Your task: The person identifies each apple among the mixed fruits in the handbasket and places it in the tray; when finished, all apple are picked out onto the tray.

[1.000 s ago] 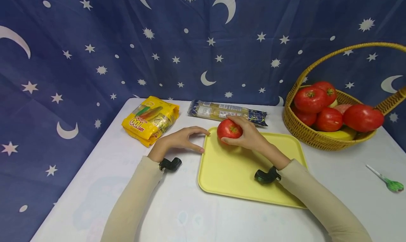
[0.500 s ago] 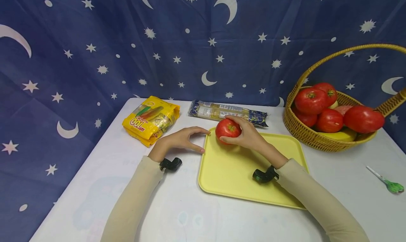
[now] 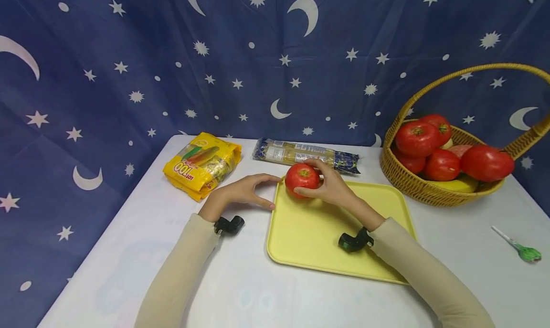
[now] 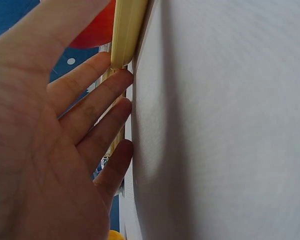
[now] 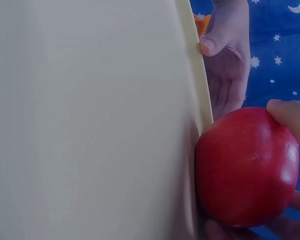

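In the head view my right hand (image 3: 333, 185) holds a red apple (image 3: 302, 177) on the far left corner of a yellow tray (image 3: 318, 237), fingers and thumb curled round its sides. The right wrist view shows the apple (image 5: 247, 167) against the tray's surface (image 5: 100, 125). My left hand (image 3: 240, 192) is at the tray's left edge, thumb and fingers spread apart. Its fingertips (image 4: 121, 77) meet the tray's rim (image 4: 124, 37) in the left wrist view, with the palm holding nothing.
Behind the tray lies a clear and dark-blue packet (image 3: 305, 154) of long yellow sticks. A yellow bag (image 3: 202, 165) lies at the back left. A wicker basket (image 3: 412, 185) of red fruit and a banana stands back right, near a green lollipop (image 3: 526, 253).
My right hand has slid the apple slightly to the left, towards the tray's left edge. The left hand stays in place.
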The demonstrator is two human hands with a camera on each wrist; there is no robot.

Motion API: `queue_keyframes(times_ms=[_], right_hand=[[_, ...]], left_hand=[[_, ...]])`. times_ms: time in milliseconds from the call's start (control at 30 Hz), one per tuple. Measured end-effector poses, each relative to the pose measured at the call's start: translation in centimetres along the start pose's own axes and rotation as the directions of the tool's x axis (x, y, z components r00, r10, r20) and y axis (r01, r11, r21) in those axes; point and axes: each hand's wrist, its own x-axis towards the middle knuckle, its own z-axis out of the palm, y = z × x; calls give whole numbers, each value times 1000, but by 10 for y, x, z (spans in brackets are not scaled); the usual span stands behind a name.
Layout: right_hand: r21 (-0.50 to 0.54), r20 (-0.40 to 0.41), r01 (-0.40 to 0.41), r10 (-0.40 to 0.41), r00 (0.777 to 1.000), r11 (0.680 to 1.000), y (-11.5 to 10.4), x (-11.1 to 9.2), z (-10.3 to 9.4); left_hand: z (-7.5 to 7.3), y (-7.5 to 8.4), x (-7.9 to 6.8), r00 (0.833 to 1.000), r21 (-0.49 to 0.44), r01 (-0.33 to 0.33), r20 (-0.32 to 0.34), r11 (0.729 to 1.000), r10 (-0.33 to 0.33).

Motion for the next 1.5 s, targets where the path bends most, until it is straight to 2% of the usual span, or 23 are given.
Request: queue_keyframes(times_ms=[333,767,1367,1500], right_hand=[[23,-4,2,-2,1000,1000,-1,0,2],[55,3,47,-47,999,997,-1,5,9],[73,12,19,-20,1000,997,-6,3,12],[107,23,6,-9,1000,994,-6,1,9]], left_hand=[[1,-2,0,1000,-5,-2,1,1000,2],[2,-4,0,1000,-24,-4,-1,1000,4],[2,-5,-1,1000,-32,0,-4,999,0],[2,-5,-1,1000,-32,-3,-3,999,3]])
